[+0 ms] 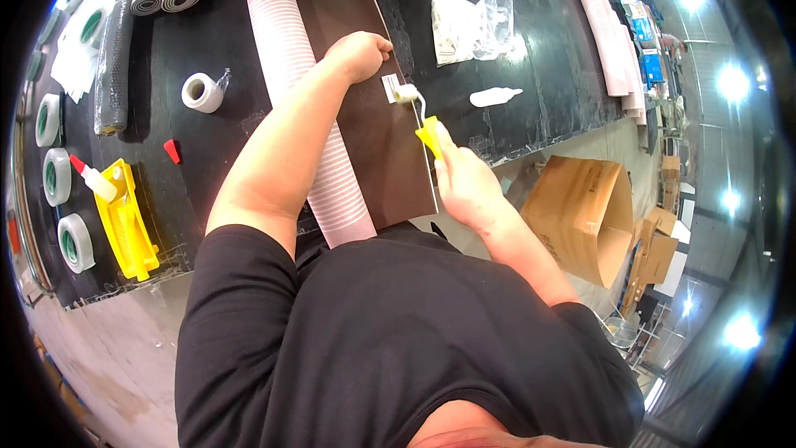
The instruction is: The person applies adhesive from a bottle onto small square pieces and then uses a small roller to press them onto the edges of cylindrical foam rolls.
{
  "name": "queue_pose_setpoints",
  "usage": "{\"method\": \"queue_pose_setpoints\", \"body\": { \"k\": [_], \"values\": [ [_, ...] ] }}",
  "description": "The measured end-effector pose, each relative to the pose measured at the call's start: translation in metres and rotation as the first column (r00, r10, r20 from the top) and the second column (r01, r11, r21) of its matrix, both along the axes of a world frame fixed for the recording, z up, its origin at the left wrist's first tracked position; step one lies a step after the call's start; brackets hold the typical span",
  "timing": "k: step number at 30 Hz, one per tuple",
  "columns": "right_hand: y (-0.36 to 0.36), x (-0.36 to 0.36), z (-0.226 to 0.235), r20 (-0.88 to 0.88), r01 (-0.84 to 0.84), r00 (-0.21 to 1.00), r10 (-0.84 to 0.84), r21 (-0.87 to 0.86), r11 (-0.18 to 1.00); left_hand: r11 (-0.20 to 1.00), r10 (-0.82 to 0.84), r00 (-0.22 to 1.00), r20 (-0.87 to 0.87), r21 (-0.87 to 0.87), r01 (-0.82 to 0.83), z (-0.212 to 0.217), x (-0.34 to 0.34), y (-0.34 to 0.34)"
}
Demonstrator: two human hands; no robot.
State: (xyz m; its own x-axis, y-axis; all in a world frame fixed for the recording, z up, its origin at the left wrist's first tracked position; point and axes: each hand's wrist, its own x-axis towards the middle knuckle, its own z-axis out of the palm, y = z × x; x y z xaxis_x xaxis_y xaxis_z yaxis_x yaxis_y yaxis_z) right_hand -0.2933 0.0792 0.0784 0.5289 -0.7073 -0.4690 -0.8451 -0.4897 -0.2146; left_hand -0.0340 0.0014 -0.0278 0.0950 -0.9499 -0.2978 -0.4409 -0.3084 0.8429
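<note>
Gripping small yellow-handled paint roller (419, 112), right hand (464, 182) clamps its handle; white roller head rests on dark brown sheet (377, 129) beyond fingers; left hand (358, 54) fisted, pressing sheet.

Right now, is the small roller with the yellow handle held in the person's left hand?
No, the right hand grips the roller, while the left hand presses on the dark sheet.
</note>
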Motion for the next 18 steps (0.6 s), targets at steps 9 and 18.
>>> {"method": "queue_pose_setpoints", "body": {
  "k": [9, 18],
  "values": [
    [-0.015, 0.025, -0.022, -0.108, -0.018, 0.994, 0.007, -0.097, 0.995, 1.000, -0.021, 1.000, 0.004, -0.014, 0.021, 0.001, 0.000, 0.002],
    [-0.025, 0.044, -0.005, -0.240, 0.004, 0.971, -0.003, 0.007, 1.000, 1.000, -0.009, 1.000, 0.029, 0.001, 0.009, 0.005, -0.002, 0.003]
  ]
}}
